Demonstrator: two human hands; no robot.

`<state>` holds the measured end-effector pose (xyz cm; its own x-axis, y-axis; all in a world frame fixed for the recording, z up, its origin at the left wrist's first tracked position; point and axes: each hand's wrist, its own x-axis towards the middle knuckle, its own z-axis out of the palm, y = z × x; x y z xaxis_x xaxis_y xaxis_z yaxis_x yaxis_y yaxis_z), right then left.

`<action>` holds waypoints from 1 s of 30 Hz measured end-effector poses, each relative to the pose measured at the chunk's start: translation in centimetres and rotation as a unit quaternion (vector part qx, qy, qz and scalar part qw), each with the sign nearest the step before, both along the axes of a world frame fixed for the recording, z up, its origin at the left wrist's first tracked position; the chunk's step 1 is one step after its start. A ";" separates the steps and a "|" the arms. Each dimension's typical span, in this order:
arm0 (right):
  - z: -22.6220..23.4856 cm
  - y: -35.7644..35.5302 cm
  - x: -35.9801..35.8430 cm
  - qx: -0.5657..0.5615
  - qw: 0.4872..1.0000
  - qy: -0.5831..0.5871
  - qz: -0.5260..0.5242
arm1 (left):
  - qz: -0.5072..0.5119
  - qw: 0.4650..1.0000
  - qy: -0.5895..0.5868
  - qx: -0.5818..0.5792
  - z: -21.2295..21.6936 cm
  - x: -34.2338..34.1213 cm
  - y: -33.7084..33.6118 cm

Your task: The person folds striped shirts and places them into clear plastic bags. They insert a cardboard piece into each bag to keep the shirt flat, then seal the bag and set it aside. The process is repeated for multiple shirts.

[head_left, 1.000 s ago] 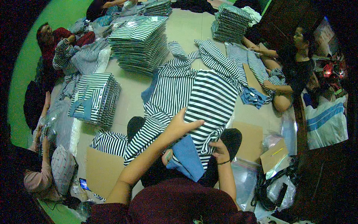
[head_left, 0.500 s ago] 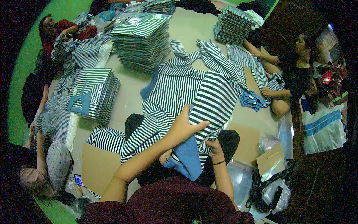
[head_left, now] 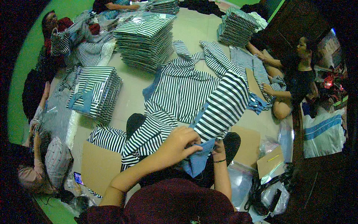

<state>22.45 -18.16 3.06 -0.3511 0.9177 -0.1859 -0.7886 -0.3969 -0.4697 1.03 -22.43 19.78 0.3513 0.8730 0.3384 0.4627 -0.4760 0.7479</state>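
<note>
A: Ok, live now. Left hand (head_left: 179,143) curled shut, gripping the blue hem (head_left: 199,160) of a striped shirt (head_left: 223,106). That shirt's folded over, hanging just above and to the right of the hands, draped across a 2nd striped shirt (head_left: 182,91) spread flat.

B: Right hand?

A: Right hand (head_left: 219,147) tucked under the fold, wristband showing. Fingers hidden by the cloth, so can't tell how far it's closed or what it grips. It's touching the blue fabric, tho.

B: What else is hard to see?

A: Lower part of the blue piece disappears behind the arms. Dark cloth under the shirts, can't make out what it is.

B: Surface & room?

A: Pale floor (head_left: 194,30), w/ cardboard sheets (head_left: 99,164) at lower left and right. Stacks of bagged striped shirts: a tall pile (head_left: 145,35) up top, a smaller pile (head_left: 95,91) at left, another pile (head_left: 236,26) far right. Person in black (head_left: 298,76) sits at the right handling stripes; other ppl along the left edge. Green wall (head_left: 22,63) behind them, plastic bags (head_left: 276,190) at lower right.
</note>
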 end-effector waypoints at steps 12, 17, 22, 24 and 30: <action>0.6 0.0 0.6 -0.006 1.000 0.017 0.006 | 0.179 0.973 -0.061 -0.131 -2.3 0.6 -3.5; 0.8 -0.5 -0.7 -0.017 0.999 0.006 0.037 | 0.163 0.970 -0.053 -0.171 -2.5 1.6 -2.8; 0.5 -0.8 -1.4 -0.028 0.998 0.001 0.058 | 0.049 0.952 -0.146 -0.263 -1.9 1.9 -1.5; 0.3 -0.9 -1.2 -0.030 0.997 0.001 0.066 | 0.020 0.934 -0.179 -0.309 -2.0 1.8 -0.9; 0.4 -0.8 -0.4 -0.036 0.995 -0.012 0.091 | 0.051 0.876 -0.275 -0.392 -3.0 1.1 0.3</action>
